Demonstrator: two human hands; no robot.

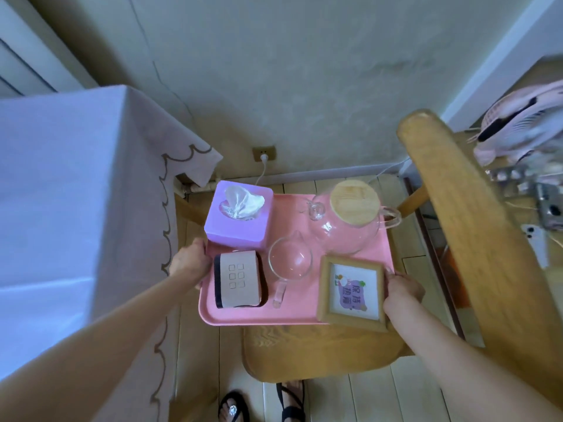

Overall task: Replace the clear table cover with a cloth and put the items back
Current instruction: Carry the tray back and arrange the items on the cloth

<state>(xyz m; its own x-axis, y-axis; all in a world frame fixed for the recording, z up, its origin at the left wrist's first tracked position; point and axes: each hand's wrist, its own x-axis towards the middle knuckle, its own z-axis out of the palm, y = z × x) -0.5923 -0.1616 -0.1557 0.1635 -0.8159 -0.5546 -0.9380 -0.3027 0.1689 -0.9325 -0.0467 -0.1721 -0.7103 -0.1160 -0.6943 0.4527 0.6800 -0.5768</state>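
A purple tissue box (pixel 234 220), a glass teapot (pixel 347 226) capped by a wooden lid (pixel 355 201), a glass pitcher (pixel 289 263), a beige box (pixel 239 280) and a framed picture (pixel 350 292) are carried in a pink tray (pixel 292 309). Its left rim is gripped by the left hand (pixel 189 263), its right rim by the right hand (pixel 402 289), just beside the frame. The tray is held over a wooden chair (pixel 320 351); contact cannot be told. A scallop-trimmed cloth (pixel 61 178) is draped over the table at left, near a wall socket (pixel 264 153).
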